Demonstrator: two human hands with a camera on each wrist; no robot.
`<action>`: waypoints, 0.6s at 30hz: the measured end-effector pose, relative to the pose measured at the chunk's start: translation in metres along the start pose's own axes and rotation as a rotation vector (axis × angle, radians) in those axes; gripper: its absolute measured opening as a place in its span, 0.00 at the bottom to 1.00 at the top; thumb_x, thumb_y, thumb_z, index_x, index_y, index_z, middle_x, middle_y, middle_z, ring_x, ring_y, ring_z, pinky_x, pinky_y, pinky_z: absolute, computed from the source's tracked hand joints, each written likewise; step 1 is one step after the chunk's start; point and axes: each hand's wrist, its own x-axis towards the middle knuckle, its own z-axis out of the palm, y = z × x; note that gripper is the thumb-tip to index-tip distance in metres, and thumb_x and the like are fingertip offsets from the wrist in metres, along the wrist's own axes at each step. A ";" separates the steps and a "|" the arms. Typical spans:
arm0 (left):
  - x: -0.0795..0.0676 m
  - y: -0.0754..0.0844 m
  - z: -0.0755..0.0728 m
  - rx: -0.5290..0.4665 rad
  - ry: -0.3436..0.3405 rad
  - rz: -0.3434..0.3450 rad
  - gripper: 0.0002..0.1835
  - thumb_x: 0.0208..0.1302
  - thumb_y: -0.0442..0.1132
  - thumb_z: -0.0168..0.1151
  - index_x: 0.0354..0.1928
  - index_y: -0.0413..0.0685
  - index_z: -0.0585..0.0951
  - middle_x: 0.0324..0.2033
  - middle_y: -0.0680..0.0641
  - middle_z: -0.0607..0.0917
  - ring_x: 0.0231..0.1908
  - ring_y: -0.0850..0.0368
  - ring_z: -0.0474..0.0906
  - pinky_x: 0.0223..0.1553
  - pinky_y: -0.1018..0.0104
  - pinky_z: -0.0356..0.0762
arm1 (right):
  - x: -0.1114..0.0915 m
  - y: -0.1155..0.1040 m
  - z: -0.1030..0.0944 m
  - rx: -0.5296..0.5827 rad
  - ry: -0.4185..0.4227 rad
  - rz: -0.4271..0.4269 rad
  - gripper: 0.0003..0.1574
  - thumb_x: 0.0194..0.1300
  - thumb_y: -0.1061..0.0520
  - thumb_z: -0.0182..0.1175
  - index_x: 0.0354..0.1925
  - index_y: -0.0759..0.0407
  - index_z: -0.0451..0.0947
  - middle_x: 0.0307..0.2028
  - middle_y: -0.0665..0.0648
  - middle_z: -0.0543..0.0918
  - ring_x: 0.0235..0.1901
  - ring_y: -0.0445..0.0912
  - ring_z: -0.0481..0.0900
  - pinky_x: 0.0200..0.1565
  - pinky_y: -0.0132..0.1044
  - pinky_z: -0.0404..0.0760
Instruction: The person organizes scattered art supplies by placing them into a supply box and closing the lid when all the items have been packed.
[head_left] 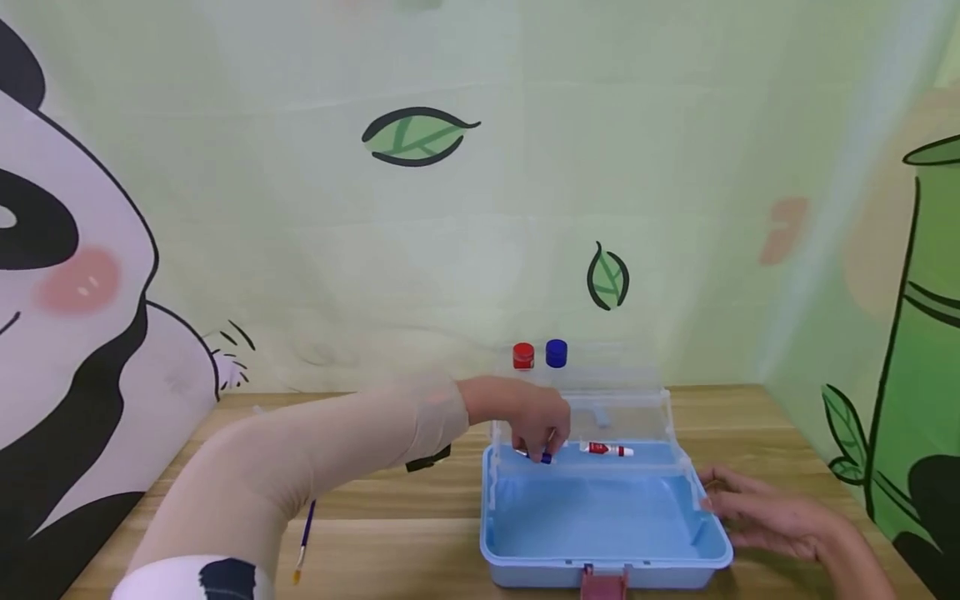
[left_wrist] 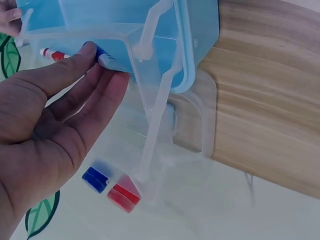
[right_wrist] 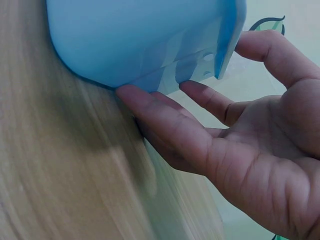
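Note:
My left hand [head_left: 542,421] reaches over the back of an open light-blue plastic box [head_left: 498,560], pinching a small paint tube [left_wrist: 104,57] with a blue end between thumb and fingertips. Beside it, a red-and-white paint tube [head_left: 606,449] lies along the clear tray [head_left: 660,429] at the rear of the box. My right hand [head_left: 772,512] is at the box's right side. The right wrist view shows its fingertips [right_wrist: 131,95] against the blue wall, its fingers spread and only slightly bent.
A red-capped jar [head_left: 523,357] and a blue-capped jar [head_left: 557,353] stand behind the tray. On the wooden table [head_left: 390,550], a paintbrush [head_left: 306,533] lies left of the box, partly behind my left sleeve. A reddish latch [head_left: 603,585] hangs at the box's front. A printed cloth [head_left: 300,233] rises behind the table.

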 end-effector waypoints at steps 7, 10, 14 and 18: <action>0.004 0.003 -0.002 0.078 0.020 0.022 0.06 0.64 0.34 0.71 0.40 0.52 0.85 0.35 0.53 0.83 0.34 0.58 0.83 0.37 0.72 0.82 | 0.000 -0.004 0.002 -0.031 0.033 -0.006 0.26 0.78 0.58 0.49 0.66 0.69 0.54 0.60 0.66 0.69 0.58 0.54 0.76 0.57 0.54 0.80; 0.007 0.003 0.000 0.091 0.065 0.028 0.06 0.64 0.34 0.71 0.40 0.52 0.85 0.34 0.54 0.83 0.33 0.59 0.82 0.36 0.73 0.81 | -0.001 -0.005 0.003 -0.026 0.035 -0.008 0.26 0.78 0.58 0.49 0.65 0.69 0.54 0.60 0.66 0.69 0.57 0.54 0.76 0.56 0.54 0.80; 0.012 0.005 0.004 0.111 0.131 0.040 0.06 0.63 0.34 0.72 0.39 0.51 0.84 0.33 0.54 0.83 0.31 0.61 0.81 0.36 0.74 0.80 | -0.002 -0.005 0.003 -0.021 0.043 0.000 0.27 0.78 0.58 0.50 0.65 0.69 0.54 0.59 0.66 0.70 0.57 0.54 0.77 0.56 0.54 0.80; 0.017 0.006 0.008 0.138 0.190 0.041 0.08 0.61 0.35 0.74 0.39 0.51 0.84 0.34 0.55 0.83 0.32 0.63 0.80 0.37 0.75 0.80 | -0.001 -0.004 0.004 -0.029 0.051 0.006 0.28 0.77 0.58 0.50 0.66 0.69 0.54 0.60 0.67 0.70 0.57 0.54 0.77 0.56 0.54 0.80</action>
